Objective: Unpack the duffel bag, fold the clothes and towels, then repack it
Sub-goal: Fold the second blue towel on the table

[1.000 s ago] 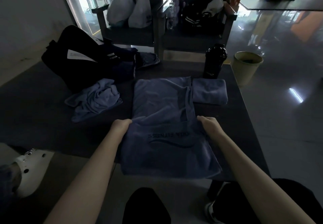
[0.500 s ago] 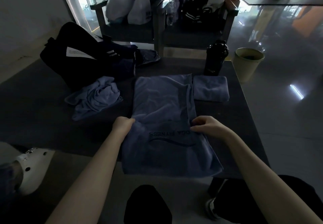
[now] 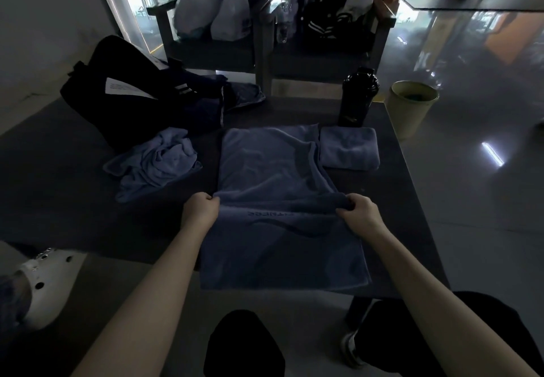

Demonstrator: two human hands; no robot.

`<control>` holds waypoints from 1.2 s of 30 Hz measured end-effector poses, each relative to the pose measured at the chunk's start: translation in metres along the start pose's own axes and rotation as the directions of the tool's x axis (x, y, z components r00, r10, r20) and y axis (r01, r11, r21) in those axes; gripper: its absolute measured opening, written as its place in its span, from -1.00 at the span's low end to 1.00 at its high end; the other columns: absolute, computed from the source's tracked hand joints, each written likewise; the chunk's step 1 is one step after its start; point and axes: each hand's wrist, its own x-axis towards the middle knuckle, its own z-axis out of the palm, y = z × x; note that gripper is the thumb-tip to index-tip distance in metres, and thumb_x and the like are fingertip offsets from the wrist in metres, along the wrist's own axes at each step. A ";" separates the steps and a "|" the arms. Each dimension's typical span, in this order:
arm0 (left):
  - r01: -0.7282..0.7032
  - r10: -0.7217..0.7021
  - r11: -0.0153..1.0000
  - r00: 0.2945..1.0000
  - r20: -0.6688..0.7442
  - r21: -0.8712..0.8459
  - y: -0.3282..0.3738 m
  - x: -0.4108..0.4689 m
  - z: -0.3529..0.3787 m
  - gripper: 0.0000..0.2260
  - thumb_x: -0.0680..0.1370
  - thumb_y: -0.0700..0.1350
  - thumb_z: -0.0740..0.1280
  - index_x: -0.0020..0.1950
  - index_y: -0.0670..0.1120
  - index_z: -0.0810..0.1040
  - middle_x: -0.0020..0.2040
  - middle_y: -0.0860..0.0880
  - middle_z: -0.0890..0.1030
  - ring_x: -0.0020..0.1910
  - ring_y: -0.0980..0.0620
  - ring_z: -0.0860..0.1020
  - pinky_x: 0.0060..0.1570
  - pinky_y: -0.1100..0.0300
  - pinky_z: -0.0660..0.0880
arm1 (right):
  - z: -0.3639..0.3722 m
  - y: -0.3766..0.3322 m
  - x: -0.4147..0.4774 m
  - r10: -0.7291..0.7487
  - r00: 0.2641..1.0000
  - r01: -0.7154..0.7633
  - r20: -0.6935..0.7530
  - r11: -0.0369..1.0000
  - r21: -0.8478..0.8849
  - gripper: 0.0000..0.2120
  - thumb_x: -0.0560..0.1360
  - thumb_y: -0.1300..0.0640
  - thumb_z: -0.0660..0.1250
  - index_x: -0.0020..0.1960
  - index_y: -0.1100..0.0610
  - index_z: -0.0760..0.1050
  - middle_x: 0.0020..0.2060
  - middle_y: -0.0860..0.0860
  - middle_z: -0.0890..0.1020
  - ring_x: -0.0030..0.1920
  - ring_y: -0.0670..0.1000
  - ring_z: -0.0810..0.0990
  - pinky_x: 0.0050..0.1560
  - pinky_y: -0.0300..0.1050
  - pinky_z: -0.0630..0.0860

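Dark table (image 3: 73,200): three towels (image 3: 153,164); left hand (image 3: 200,210), right hand (image 3: 360,211) each pinch the spread towel (image 3: 270,170).

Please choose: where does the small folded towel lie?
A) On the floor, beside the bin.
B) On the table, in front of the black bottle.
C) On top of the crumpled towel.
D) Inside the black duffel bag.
B: the small folded towel lies flat on the table, just in front of the black bottle and beside the right edge of the big towel.
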 end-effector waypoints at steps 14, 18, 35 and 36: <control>0.047 -0.002 0.939 0.992 -0.130 0.342 0.012 -0.011 0.014 -0.73 0.65 -0.09 0.09 0.26 -0.21 0.39 0.18 -0.21 0.51 0.08 -0.18 0.53 -0.19 0.05 0.40 | 0.014 -0.005 -0.007 0.105 0.988 -0.134 -0.110 0.940 -0.314 -0.73 0.57 0.00 0.23 0.10 0.21 0.37 0.03 0.16 0.57 0.01 0.19 0.56 -0.18 -0.06 0.36; -0.309 0.420 0.821 0.897 -0.140 0.480 0.008 -0.004 0.024 -0.60 0.63 -0.02 0.14 0.43 -0.13 0.27 0.41 -0.15 0.32 0.34 -0.15 0.33 0.17 -0.07 0.37 | 0.019 -0.006 0.006 -0.067 0.986 -0.005 -0.153 0.904 -0.428 -0.57 0.55 -0.08 0.24 0.27 0.19 0.35 0.16 0.16 0.47 0.15 0.17 0.47 -0.03 0.01 0.42; -0.333 0.333 0.872 0.941 0.064 0.358 0.016 0.061 0.021 -0.55 0.64 0.11 0.04 0.47 -0.06 0.29 0.51 -0.07 0.19 0.47 -0.10 0.14 0.41 -0.05 0.15 | 0.049 -0.031 0.083 -0.396 0.910 0.266 -0.124 0.786 -0.558 -0.74 0.58 0.08 0.18 0.11 0.19 0.54 0.13 0.10 0.54 0.14 0.13 0.47 0.09 0.03 0.37; -0.321 0.327 0.881 0.944 0.041 0.349 0.021 0.067 0.020 -0.56 0.64 0.10 0.06 0.45 -0.08 0.30 0.49 -0.07 0.23 0.44 -0.11 0.18 0.38 -0.04 0.20 | 0.048 -0.037 0.092 -0.401 0.908 0.265 -0.121 0.773 -0.576 -0.76 0.58 0.10 0.18 0.10 0.20 0.54 0.10 0.12 0.55 0.13 0.14 0.48 0.07 0.02 0.38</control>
